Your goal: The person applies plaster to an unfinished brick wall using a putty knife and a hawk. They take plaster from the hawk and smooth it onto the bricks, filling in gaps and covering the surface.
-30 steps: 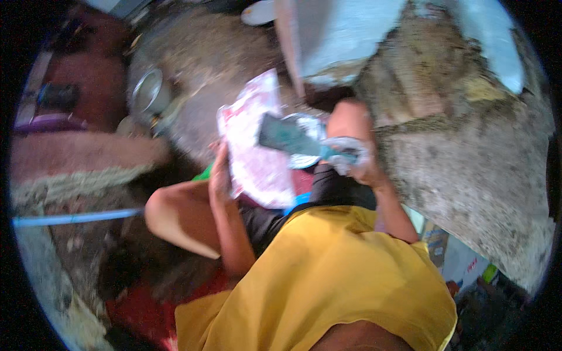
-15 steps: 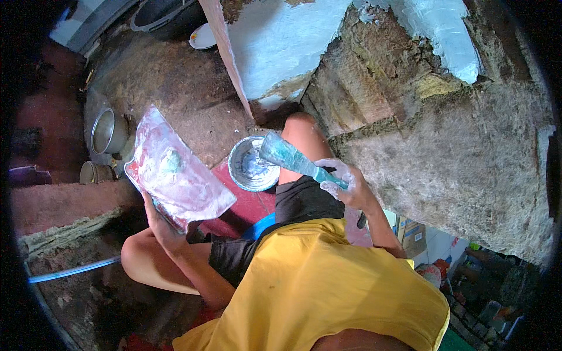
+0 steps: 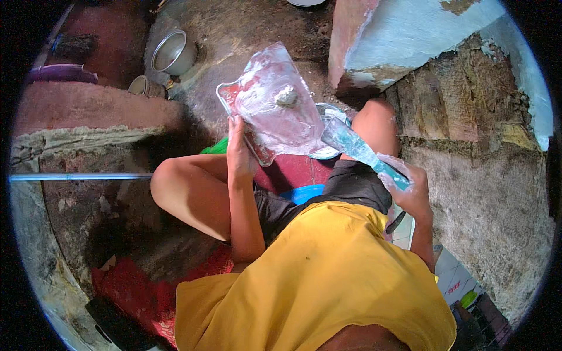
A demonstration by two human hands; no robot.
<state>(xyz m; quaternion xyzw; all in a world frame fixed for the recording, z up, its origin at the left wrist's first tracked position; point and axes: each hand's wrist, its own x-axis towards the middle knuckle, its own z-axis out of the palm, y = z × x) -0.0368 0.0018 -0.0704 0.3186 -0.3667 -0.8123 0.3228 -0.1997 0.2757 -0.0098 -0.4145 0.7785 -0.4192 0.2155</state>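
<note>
My left hand [image 3: 239, 155] grips the lower left edge of a flat board [image 3: 266, 126] with an irregular outline, its reddish surface smeared with white paste. A lump of pale putty [image 3: 286, 95] sits on the board's upper part. In my right hand [image 3: 410, 184] is a putty knife [image 3: 350, 142], gripped by its turquoise handle. The knife's paste-coated blade points up and left, its tip close to the board's right corner; whether they touch I cannot tell. Behind them is a white-coated bucket [image 3: 339, 112], partly hidden by the board.
A metal pot [image 3: 175, 54] and a smaller pot [image 3: 146, 86] stand at the far left. A pale blue pipe [image 3: 82, 176] runs along the left. Rough wall [image 3: 468, 187] lies close on my right, below a blue-white painted corner [image 3: 404, 41]. Red cloth [image 3: 134, 289] lies at lower left.
The view has shifted, so the surroundings sit farther right. My left hand has brought the board rightward over part of the bucket, nearer the putty knife. Both hands keep their holds.
</note>
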